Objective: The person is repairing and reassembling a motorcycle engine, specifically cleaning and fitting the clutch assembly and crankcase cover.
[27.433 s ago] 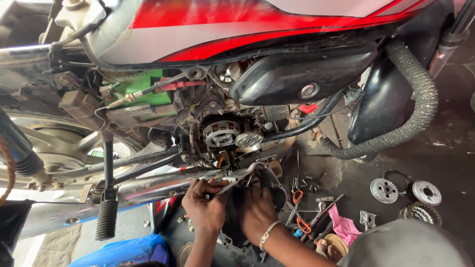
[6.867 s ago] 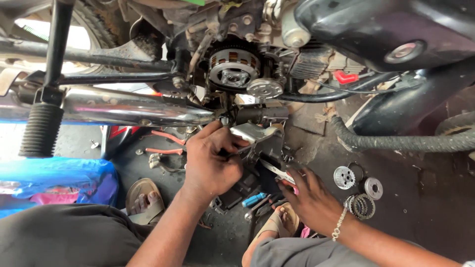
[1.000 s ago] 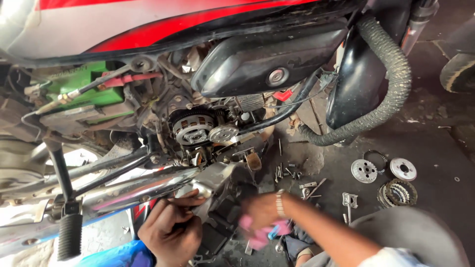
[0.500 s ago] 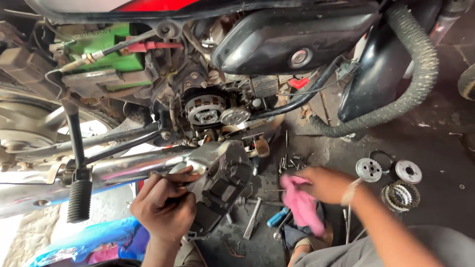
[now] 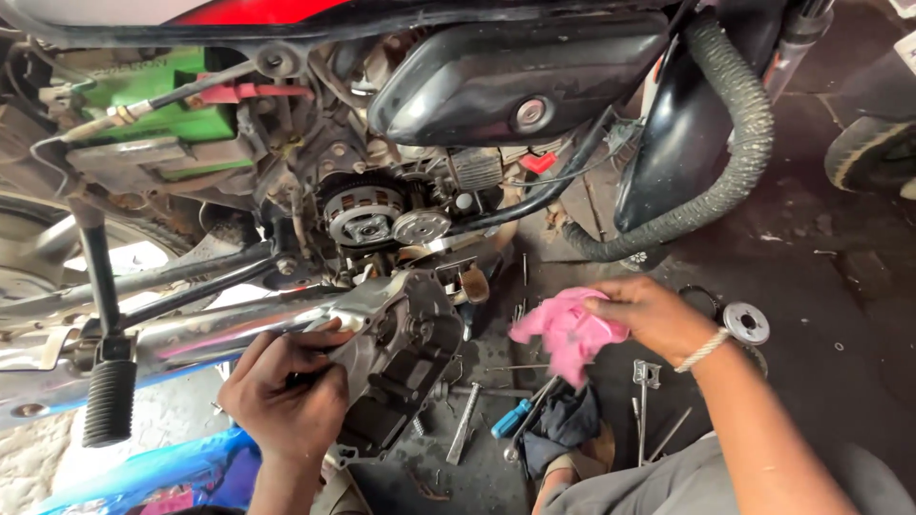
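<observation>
While left hand (image 5: 286,396) clamps engine cover (image 5: 405,358) beside exhaust pipe (image 5: 219,334), right hand (image 5: 649,315), right of cover, grips pink rag (image 5: 565,334).

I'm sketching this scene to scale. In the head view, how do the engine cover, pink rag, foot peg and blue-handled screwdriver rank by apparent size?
1. Engine cover, held by the left hand
2. Pink rag, in the right hand, and foot peg: too alike to rank
3. Blue-handled screwdriver

Left hand (image 5: 286,396) clenched (right hand (image 5: 649,315) too)
</observation>
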